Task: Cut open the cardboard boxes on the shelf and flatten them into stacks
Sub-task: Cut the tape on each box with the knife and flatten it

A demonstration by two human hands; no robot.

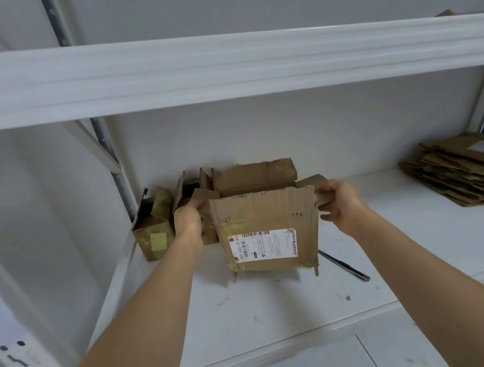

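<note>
A worn brown cardboard box [265,213] with a white shipping label stands in the middle of the white shelf [272,304], its top flaps open. My left hand [188,220] grips the box's left side flap. My right hand [341,205] holds the right side flap, thumb on top. A thin dark knife [344,265] lies on the shelf just right of the box, partly hidden behind it. A stack of flattened cardboard [460,172] rests at the far right of the shelf.
Two smaller opened boxes stand at the back left: one with yellow tape [152,232] and one behind my left hand [191,187]. The upper shelf beam [227,67] crosses overhead. A slanted brace and upright post [110,161] run along the left.
</note>
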